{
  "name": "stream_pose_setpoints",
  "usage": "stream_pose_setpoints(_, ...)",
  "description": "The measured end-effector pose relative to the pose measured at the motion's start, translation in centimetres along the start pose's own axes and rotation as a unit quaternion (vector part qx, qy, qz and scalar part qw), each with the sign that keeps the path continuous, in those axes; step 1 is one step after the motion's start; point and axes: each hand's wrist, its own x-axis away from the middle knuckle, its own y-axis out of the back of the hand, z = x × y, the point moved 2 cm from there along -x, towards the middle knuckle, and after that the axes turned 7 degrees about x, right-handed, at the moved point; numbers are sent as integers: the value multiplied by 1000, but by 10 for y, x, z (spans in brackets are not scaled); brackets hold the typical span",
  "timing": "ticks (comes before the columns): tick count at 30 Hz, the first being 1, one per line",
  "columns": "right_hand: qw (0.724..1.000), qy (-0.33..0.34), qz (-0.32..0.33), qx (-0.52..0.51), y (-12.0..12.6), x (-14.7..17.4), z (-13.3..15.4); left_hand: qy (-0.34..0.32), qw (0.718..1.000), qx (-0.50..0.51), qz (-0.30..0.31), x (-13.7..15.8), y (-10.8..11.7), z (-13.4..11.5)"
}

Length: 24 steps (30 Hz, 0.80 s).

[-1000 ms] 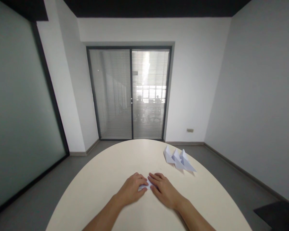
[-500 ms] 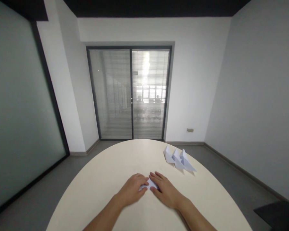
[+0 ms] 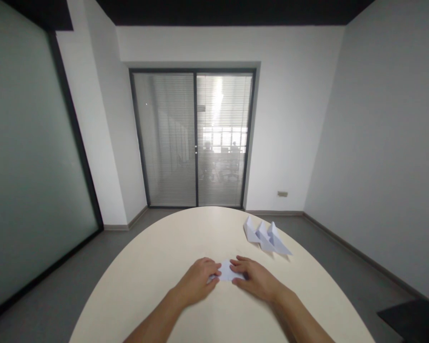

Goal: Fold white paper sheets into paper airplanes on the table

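A small folded piece of white paper (image 3: 226,270) lies on the table between my two hands. My left hand (image 3: 199,281) grips its left end, fingers over the top edge and thumb at the near edge. At the other end, my right hand (image 3: 256,278) has its fingers and thumb on the paper, covering that part. A crease shows near the middle of the sheet. Beyond my right hand stand three folded paper boats (image 3: 266,237), close together in a row, with pointed peaks.
The round cream table (image 3: 146,271) has its curved edge on the far side and both flanks. A dark flat object (image 3: 413,318) shows at the lower right, off the table. Glass doors with blinds (image 3: 196,138) are in the far wall.
My right hand has moved a little to the right along the paper, so more of its middle shows. My left hand has stayed in place. The paper boats are unmoved.
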Motion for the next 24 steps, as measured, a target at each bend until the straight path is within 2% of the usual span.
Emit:
stream_pose_setpoints(6, 1000, -8, -9, -26, -2, 0, -7, -6, 1000, 3, -6, 3, 0, 3)
stream_pose_setpoints(11, 999, -15, -32, 9, -5, 1, 0, -12, 1000, 2, -5, 2, 1, 3)
stream_pose_setpoints(18, 999, 6, -22, 36, 2, 0, 21, -15, 1000, 4, -7, 1, 3, -1)
stream_pose_setpoints(24, 1000, -6, -14, 20, -3, -2, 14, -12, 1000, -11, -2, 2, 3, -2)
